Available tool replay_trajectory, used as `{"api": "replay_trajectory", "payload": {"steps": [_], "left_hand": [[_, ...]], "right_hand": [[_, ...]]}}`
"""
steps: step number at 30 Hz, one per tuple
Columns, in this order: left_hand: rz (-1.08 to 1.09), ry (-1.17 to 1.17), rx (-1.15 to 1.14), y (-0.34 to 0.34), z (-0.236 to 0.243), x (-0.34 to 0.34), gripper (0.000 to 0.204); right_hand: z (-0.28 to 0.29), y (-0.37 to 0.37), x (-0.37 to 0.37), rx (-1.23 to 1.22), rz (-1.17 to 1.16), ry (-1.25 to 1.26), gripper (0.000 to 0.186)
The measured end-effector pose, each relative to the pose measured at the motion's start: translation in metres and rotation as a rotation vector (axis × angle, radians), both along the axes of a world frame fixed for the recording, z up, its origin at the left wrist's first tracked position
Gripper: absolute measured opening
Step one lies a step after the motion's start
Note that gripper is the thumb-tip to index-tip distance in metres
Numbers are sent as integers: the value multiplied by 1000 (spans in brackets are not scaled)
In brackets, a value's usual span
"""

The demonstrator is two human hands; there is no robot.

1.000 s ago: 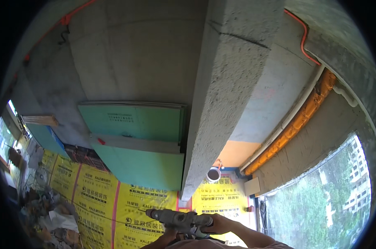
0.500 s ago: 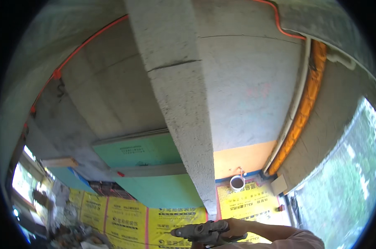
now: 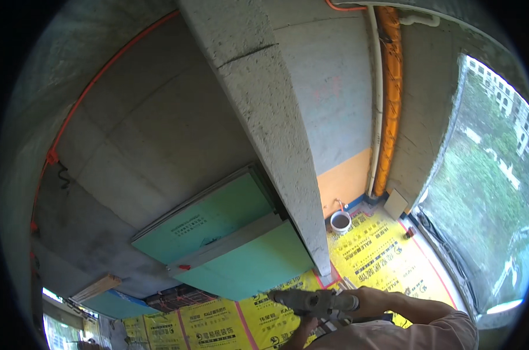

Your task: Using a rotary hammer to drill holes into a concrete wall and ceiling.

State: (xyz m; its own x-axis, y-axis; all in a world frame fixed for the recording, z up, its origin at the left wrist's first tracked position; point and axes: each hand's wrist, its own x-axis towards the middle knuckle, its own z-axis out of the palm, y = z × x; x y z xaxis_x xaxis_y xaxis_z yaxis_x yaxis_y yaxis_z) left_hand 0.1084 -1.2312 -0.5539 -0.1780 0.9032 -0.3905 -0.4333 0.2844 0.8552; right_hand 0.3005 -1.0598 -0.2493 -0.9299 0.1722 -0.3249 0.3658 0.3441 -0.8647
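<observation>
A dark rotary hammer drill [image 3: 314, 300] is held low in the picture, pointing left, its front over the yellow floor covering [image 3: 381, 262]. My right hand [image 3: 366, 297] is closed on its rear end at the right, with the forearm coming from the lower right. My left hand [image 3: 309, 324] grips it from underneath near the front, its fingers partly hidden by the tool and the lower part close to the picture's edge. Beyond the tool, a rough concrete column [image 3: 255, 111] runs down to the floor, beside green boards [image 3: 241, 262] leaning on the grey wall.
A white bucket [image 3: 340, 229] stands by an orange lower wall band [image 3: 340, 178]. An orange pipe [image 3: 388, 99] runs down the corner near a film-covered window [image 3: 480, 181]. A small board [image 3: 395, 203] leans there. A red conduit [image 3: 89, 87] follows the upper wall; timber [image 3: 95, 287] lies at left.
My view has turned and rotated, so the column slants more and the window and pipe sit higher. The drill has shifted right in the picture, still in both hands.
</observation>
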Motion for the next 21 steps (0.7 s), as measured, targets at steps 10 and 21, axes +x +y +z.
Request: {"api": "replay_trajectory", "payload": {"steps": [10,21], "left_hand": [[351,-238,678,38,155,-141,11],[445,1414,506,13,309,-121,23]], "right_hand": [[68,-14,0,70,7,532,53],[-90,63,-20,38,-23,824,56]]}}
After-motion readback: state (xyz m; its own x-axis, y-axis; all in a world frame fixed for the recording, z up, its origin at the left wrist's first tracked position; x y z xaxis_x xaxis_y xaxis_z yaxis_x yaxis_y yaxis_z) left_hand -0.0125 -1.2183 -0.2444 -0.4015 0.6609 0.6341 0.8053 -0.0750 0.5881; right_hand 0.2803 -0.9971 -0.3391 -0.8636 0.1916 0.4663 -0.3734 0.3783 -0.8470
